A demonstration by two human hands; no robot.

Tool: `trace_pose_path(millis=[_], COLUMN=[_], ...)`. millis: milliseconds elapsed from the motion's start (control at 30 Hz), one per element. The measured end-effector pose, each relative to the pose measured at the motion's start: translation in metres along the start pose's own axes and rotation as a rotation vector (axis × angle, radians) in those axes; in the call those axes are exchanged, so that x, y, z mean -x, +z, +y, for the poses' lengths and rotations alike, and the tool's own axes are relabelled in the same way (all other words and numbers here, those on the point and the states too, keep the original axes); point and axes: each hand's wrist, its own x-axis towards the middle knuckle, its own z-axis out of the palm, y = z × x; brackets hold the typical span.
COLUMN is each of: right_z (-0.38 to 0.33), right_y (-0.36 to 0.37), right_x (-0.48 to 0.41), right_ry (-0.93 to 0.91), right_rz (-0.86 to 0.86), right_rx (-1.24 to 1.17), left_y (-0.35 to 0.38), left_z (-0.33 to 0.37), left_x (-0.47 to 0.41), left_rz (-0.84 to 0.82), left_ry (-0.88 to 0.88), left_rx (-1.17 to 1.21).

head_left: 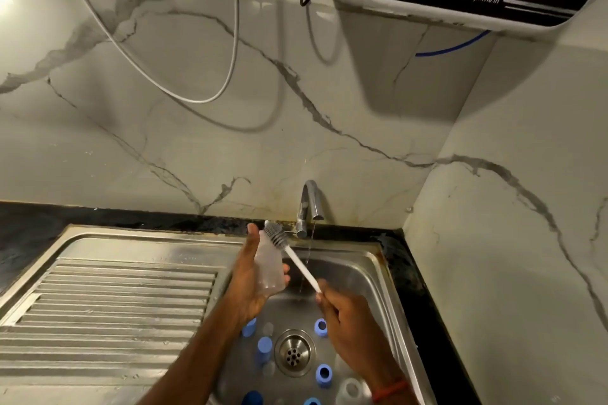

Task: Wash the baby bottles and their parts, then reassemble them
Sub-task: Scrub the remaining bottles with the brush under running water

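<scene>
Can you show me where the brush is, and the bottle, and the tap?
brush (pixel 293 257): head view, on the middle of its white handle.
bottle (pixel 268 270): head view, on its clear side wall.
tap (pixel 303 207): head view, on its upright metal pipe.

Clear bottle (pixel 268 273) tilted, grey-bristled brush (pixel 296 260) against its upper end.

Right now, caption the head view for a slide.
Left hand holds a clear bottle over the sink; right hand grips a brush against it, tap running.
</scene>
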Motion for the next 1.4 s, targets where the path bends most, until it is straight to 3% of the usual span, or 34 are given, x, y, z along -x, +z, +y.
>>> trace_pose_path(millis=[133,300,533,667,867,1167,1267,1400], right_z=[-0.011,0.007,-0.011,-0.023,-0.003,-0.025,-0.017,0.008], right_y=[-0.005,0.003,0.016,0.016,0.006,0.015,0.006,0.008], right_x=[-0.011,0.021,-0.002,-0.007,0.037,-0.006,0.012,0.030], right_ry=[-0.048,-0.069,-0.022,-0.012,-0.005,0.007,-0.075,-0.048], right_rz=[-0.019,-0.095,-0.003,-0.042,-0.142,-0.089,-0.091,-0.054], right_rx=[0.025,-0.114,0.026,0.022,-0.178,-0.018,-0.099,-0.099], left_y=[0.000,-0.013,-0.007,-0.007,-0.020,-0.002,-0.007,-0.012], left_z=[0.008,0.017,0.005,0.008,0.024,-0.001,0.013,0.023], left_x=[-0.001,-0.004,0.006,0.006,0.004,0.004,0.001,0.000], left_rz=[-0.002,0.055,0.017,0.060,0.155,0.092,0.148,0.297], left_ry=[0.049,0.038,-0.027,-0.014,-0.053,-0.175,-0.161,-0.128], left_rx=[-0.014,0.203,0.094,0.100,0.398,0.502,0.506,0.579])
